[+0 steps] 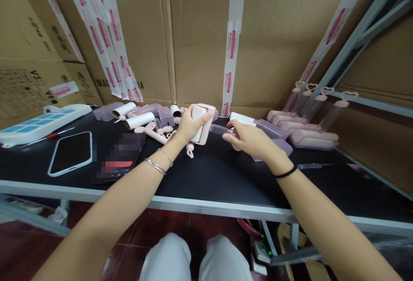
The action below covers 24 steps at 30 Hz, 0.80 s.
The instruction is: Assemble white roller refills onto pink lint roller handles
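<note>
Two hands: seen above the worktop (206,173).
Left hand (187,127): grip closed around a pink roller case (204,122).
Right hand (250,139): a clear tube (221,130) is pinched.

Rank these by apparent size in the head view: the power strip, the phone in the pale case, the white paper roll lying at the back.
1. Long white-and-blue power strip
2. Black-screened phone in pale blue case
3. White paper roll

The strip and phone lie nearer the camera, so true sizes are uncertain.
</note>
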Available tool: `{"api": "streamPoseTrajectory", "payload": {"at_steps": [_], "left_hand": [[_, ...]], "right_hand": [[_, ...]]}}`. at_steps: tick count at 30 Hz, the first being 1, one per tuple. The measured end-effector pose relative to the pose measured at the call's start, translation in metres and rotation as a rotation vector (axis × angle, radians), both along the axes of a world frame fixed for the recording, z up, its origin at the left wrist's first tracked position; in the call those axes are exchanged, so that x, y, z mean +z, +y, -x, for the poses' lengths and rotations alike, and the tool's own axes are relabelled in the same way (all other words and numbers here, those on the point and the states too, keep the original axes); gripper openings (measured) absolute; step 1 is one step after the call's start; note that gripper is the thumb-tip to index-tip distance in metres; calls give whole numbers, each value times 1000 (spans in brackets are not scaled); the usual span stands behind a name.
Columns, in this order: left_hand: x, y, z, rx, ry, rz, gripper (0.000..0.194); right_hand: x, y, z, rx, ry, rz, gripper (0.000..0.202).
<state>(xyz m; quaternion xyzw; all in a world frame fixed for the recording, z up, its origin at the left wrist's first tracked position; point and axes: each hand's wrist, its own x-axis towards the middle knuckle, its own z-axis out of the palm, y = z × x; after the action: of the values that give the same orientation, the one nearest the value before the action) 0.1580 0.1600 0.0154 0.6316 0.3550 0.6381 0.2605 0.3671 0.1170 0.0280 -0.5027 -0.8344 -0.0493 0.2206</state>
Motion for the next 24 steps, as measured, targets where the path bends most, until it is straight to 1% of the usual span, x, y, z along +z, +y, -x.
{"api": "streamPoseTrajectory", "payload": {"at_steps": [1,2,3,4,5,6,7,8,9,10,11,12,13,14,15,17,18,19,20,22,23,24], "left_hand": [[0,2,0,3,-84,27,43],[-1,4,1,3,-178,54,45],[-2,6,1,6,-270,72,46],[-2,7,1,16,-343,73,48],[-3,8,1,32,-384,53,49],[-3,7,0,48,-386,18,50],[-3,5,-1,50,-341,-29,52],[-4,2,-3,21,-245,-79,56],[-4,-1,-5,-42,-99,-126,61],[-3,-5,-7,-130,82,-163,66],[-3,-8,-8,-219,274,-184,73],[-3,-10,-9,-285,456,-186,78],[-3,-12,-9,-310,608,-170,83],[-4,-11,-8,-287,721,-142,85],[-4,-9,-5,-225,796,-111,84],[-6,-3,4,-62,875,-60,72],[-6,1,8,1,897,-43,64],[-7,3,12,46,913,-33,58],[-6,4,13,70,927,-34,53],[-3,0,9,73,948,-85,46],[-1,-5,1,54,957,-136,43],[0,-12,-10,22,967,-202,40]], "right_hand": [[0,4,-4,-25,131,-89,37],[0,8,-7,-69,298,-183,40],[-1,12,-8,-122,494,-242,41],[-1,14,-8,-162,702,-227,42],[-3,16,-5,-159,899,-121,41],[-4,16,-1,-109,1068,53,39],[-5,15,5,-29,1201,250,38],[-6,14,10,63,1304,422,37],[-6,12,15,145,1389,542,36],[-7,11,19,201,1464,601,35],[-7,11,20,224,1528,611,33],[-7,12,20,218,1580,593,30],[-7,14,17,198,1618,561,27],[-7,17,13,164,1646,520,25],[-5,21,7,127,1666,475,24],[0,27,-6,57,1686,339,22],[4,29,-14,17,1676,228,22],[8,30,-23,-28,1646,83,21],[13,29,-32,-81,1585,-87,22],[24,25,-51,-210,1367,-418,23],[29,22,-60,-271,1234,-532,23],[32,19,-67,-328,1117,-606,24]]}}
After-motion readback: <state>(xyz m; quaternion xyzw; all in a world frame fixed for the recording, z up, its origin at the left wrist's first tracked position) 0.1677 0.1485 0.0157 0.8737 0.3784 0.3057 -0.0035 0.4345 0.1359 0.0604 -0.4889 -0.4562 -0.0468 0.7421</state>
